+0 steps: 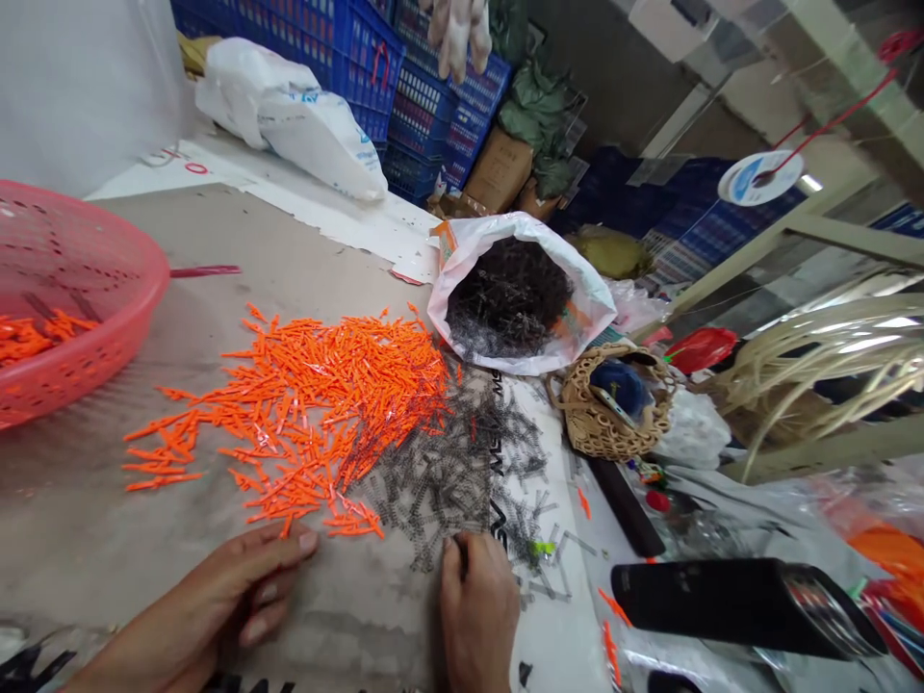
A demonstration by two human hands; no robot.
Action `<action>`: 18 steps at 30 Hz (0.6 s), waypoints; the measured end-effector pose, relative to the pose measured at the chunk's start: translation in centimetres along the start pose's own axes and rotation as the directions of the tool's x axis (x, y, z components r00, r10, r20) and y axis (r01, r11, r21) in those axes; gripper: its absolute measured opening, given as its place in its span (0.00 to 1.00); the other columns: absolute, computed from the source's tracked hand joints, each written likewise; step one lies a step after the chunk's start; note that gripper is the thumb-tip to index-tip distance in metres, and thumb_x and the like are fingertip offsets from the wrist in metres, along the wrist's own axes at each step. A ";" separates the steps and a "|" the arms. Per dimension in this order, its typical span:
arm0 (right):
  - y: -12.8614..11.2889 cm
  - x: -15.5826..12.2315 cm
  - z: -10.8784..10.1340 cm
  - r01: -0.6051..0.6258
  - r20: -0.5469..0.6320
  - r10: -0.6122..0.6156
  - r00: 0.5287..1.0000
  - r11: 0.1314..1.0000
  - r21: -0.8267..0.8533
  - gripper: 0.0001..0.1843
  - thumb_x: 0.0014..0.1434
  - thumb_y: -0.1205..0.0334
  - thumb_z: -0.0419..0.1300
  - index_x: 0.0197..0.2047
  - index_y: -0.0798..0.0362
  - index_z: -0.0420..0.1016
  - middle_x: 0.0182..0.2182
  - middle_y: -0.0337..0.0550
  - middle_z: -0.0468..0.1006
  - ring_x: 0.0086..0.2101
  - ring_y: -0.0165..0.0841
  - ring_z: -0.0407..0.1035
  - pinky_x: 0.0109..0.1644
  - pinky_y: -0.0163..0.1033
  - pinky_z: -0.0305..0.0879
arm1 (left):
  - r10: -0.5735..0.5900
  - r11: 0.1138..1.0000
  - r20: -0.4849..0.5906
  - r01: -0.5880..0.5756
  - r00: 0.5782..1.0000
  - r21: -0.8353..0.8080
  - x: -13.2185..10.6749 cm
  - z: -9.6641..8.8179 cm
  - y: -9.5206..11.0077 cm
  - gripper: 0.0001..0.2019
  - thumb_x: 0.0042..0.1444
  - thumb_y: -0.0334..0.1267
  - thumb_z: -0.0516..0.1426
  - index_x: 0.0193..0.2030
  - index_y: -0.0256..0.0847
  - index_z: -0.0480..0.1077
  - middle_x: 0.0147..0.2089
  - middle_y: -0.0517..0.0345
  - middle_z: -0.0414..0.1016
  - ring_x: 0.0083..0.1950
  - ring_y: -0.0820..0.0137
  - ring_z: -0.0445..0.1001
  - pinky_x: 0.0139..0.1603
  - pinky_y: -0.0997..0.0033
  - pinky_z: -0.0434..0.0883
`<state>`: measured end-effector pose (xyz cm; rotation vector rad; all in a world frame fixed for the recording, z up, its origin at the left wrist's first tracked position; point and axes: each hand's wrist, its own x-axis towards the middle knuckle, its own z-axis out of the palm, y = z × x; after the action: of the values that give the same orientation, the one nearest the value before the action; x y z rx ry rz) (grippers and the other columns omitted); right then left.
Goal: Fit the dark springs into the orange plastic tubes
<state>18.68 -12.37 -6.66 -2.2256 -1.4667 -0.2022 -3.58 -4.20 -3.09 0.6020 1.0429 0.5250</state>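
Observation:
A heap of small, slender orange plastic pieces (339,375) is spread over the worktable (194,250). To its right lies a loose scatter of thin dark coil springs (440,481). My left hand (252,592) is at the near edge of the orange heap, thumb and fingers drawn together. One orange piece shows right behind its fingertips; whether the fingers grip it is unclear. My right hand (480,606) is closed at the near side of the springs, thumb against the curled forefinger. What it pinches is hidden.
A pink plastic basket (108,289) with more orange pieces stands at left. Behind the springs, an open white bag (524,361) is full of dark springs. Right of it are a woven basket (584,409) and a black cylindrical bottle (700,602). Blue crates (289,43) stand at the back.

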 end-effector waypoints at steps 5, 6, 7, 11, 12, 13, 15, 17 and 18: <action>1.2 -0.2 -1.7 -0.002 0.001 0.002 1.000 0.990 -0.142 0.14 0.66 0.60 0.47 0.31 0.49 0.68 0.27 0.45 0.73 0.31 0.41 0.68 0.35 0.41 0.57 | 0.336 0.836 0.046 -0.321 0.941 0.446 0.5 0.2 0.9 0.15 0.52 0.51 0.60 0.26 0.42 0.69 0.22 0.66 0.67 0.24 0.72 0.64 0.26 0.76 0.62; 1.7 -0.6 -1.9 -0.017 0.001 0.017 1.000 0.992 -0.127 0.14 0.66 0.58 0.46 0.31 0.49 0.67 0.27 0.44 0.73 0.30 0.41 0.69 0.34 0.40 0.57 | 0.417 0.734 0.078 -0.387 0.905 0.558 0.8 0.1 1.0 0.12 0.53 0.48 0.59 0.27 0.42 0.71 0.25 0.63 0.72 0.28 0.69 0.69 0.30 0.75 0.64; 2.2 -1.0 -1.9 -0.029 -0.006 0.028 1.000 0.995 -0.092 0.14 0.67 0.57 0.46 0.31 0.49 0.66 0.26 0.43 0.73 0.30 0.40 0.69 0.34 0.40 0.58 | 0.481 0.602 0.133 -0.437 0.866 0.668 1.2 0.0 0.9 0.10 0.53 0.45 0.58 0.29 0.42 0.74 0.28 0.60 0.76 0.32 0.66 0.73 0.34 0.73 0.66; 3.1 -2.6 -1.4 -0.015 -0.056 0.017 0.998 0.999 0.040 0.17 0.68 0.51 0.46 0.35 0.51 0.68 0.30 0.43 0.75 0.32 0.38 0.71 0.36 0.37 0.61 | 0.498 0.022 0.393 -0.464 0.773 0.885 2.5 0.4 0.3 0.11 0.57 0.31 0.53 0.38 0.43 0.77 0.37 0.55 0.78 0.38 0.63 0.76 0.38 0.69 0.66; 3.1 -2.7 -1.3 -0.001 -0.077 0.003 0.997 0.999 0.034 0.18 0.69 0.52 0.45 0.37 0.52 0.69 0.31 0.45 0.77 0.33 0.37 0.72 0.37 0.37 0.62 | 0.472 -0.089 0.421 -0.433 0.775 0.897 2.7 0.6 0.1 0.13 0.57 0.28 0.52 0.40 0.43 0.77 0.39 0.54 0.78 0.38 0.63 0.76 0.36 0.70 0.66; 3.1 -2.7 -1.4 0.025 -0.099 -0.024 0.995 1.000 0.015 0.18 0.69 0.53 0.45 0.40 0.54 0.71 0.33 0.47 0.78 0.34 0.37 0.73 0.38 0.37 0.63 | 0.442 -0.180 0.434 -0.397 0.785 0.900 2.8 0.9 0.0 0.14 0.56 0.26 0.51 0.40 0.43 0.77 0.40 0.53 0.77 0.37 0.63 0.77 0.34 0.70 0.66; 2.8 -2.2 -1.9 0.089 -0.140 -0.094 0.986 0.995 -0.043 0.20 0.69 0.55 0.45 0.44 0.58 0.73 0.35 0.50 0.79 0.34 0.37 0.75 0.39 0.36 0.65 | 0.390 -0.298 0.429 -0.329 0.814 0.896 3.0 1.4 0.1 0.15 0.55 0.24 0.51 0.41 0.41 0.76 0.42 0.52 0.77 0.37 0.63 0.77 0.32 0.70 0.66; 2.3 -1.1 -2.9 0.132 -0.147 -0.144 0.979 0.987 -0.091 0.20 0.69 0.57 0.45 0.45 0.61 0.74 0.34 0.52 0.80 0.34 0.37 0.75 0.38 0.37 0.65 | 0.366 -0.352 0.423 -0.297 0.829 0.887 3.2 1.6 0.2 0.15 0.55 0.23 0.51 0.42 0.41 0.75 0.43 0.51 0.76 0.38 0.62 0.78 0.32 0.69 0.67; 2.0 -0.4 -3.6 0.116 -0.132 -0.129 0.983 0.988 -0.106 0.21 0.69 0.58 0.44 0.45 0.60 0.74 0.34 0.52 0.79 0.34 0.38 0.74 0.38 0.38 0.65 | 0.365 -0.364 0.425 -0.293 0.829 0.884 3.2 1.6 0.3 0.15 0.55 0.23 0.51 0.42 0.41 0.75 0.44 0.51 0.76 0.38 0.62 0.78 0.32 0.69 0.67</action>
<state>20.79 -14.98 -4.28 -2.1496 -1.5484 -0.4680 -0.84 -2.17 -4.32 2.6042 1.1463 0.0014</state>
